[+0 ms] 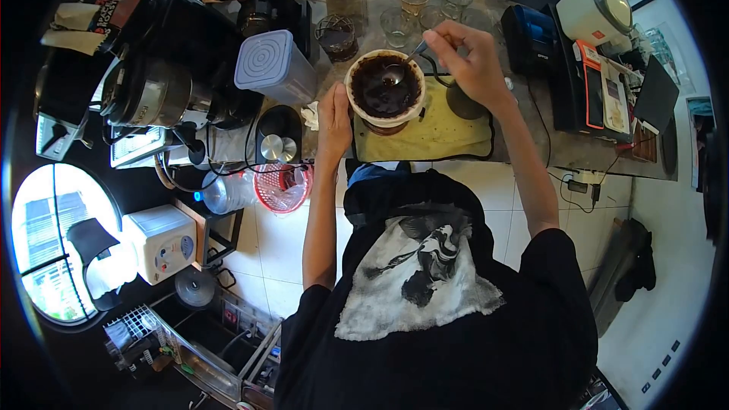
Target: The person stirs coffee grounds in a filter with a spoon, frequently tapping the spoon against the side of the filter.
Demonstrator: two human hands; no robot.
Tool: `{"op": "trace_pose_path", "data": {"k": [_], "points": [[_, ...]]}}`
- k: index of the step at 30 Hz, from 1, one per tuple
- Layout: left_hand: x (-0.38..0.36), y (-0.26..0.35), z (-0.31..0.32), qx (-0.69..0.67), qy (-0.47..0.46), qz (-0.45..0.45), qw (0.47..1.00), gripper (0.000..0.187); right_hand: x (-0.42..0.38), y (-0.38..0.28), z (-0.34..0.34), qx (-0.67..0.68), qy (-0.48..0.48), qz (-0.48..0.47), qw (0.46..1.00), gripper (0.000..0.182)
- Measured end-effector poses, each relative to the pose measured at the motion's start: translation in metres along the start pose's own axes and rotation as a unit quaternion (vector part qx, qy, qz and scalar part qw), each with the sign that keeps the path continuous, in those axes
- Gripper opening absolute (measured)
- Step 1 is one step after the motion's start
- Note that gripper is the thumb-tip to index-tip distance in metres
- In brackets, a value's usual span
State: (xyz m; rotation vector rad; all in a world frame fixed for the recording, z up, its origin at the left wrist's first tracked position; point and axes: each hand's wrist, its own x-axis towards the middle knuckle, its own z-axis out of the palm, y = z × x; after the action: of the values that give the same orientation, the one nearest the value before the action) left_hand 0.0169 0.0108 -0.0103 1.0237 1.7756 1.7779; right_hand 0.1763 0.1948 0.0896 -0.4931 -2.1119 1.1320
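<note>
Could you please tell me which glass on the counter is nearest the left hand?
The dark-looking glass beyond the left hand; the clearer glasses stand farther off, to its right.

right fingers holding spoon, left fingers touching dripper

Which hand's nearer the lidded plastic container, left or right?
Left. The left hand is just right of the container in view, at the left side of the white-rimmed dripper; the right hand is farther off, past the dripper, holding a spoon.
</note>
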Motion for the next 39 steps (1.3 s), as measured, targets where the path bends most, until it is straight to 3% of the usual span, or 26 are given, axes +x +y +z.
{"op": "trace_pose_path", "data": {"k": [3,7,9,13,15,21,28,33,39], "points": [[0.000,0.000,0.000,-0.008,-0.004,-0.010,1.000,0.040,-0.003,-0.011,0.004,-0.095,-0.029,-0.057,0.993,0.026],[-0.001,-0.002,0.000,-0.011,0.002,-0.012,1.000,0.041,-0.006,-0.013,0.006,-0.105,-0.051,-0.053,0.992,0.026],[0.001,-0.003,-0.001,-0.002,0.002,0.000,1.000,0.041,-0.007,-0.014,0.005,-0.138,-0.060,0.015,0.989,0.027],[0.000,0.003,0.000,0.002,0.000,-0.004,1.000,0.042,-0.007,0.009,0.003,-0.158,-0.104,0.051,0.981,0.030],[0.000,-0.001,0.000,0.002,0.003,-0.002,1.000,0.042,-0.009,0.029,0.007,0.048,-0.107,0.116,0.986,0.030],[-0.001,0.001,0.002,0.007,0.020,0.016,1.000,0.041,-0.003,0.040,-0.007,0.171,-0.073,0.193,0.963,0.029],[-0.001,0.000,0.000,-0.017,0.009,-0.026,0.999,0.041,-0.003,0.024,-0.021,0.163,-0.070,0.151,0.972,0.027],[0.000,-0.003,0.001,0.000,0.015,0.009,1.000,0.042,-0.008,0.008,-0.014,0.042,-0.055,0.110,0.991,0.024],[0.000,0.000,0.001,0.015,0.013,0.010,1.000,0.042,-0.016,0.003,0.005,0.073,-0.068,0.123,0.987,0.018]]}}
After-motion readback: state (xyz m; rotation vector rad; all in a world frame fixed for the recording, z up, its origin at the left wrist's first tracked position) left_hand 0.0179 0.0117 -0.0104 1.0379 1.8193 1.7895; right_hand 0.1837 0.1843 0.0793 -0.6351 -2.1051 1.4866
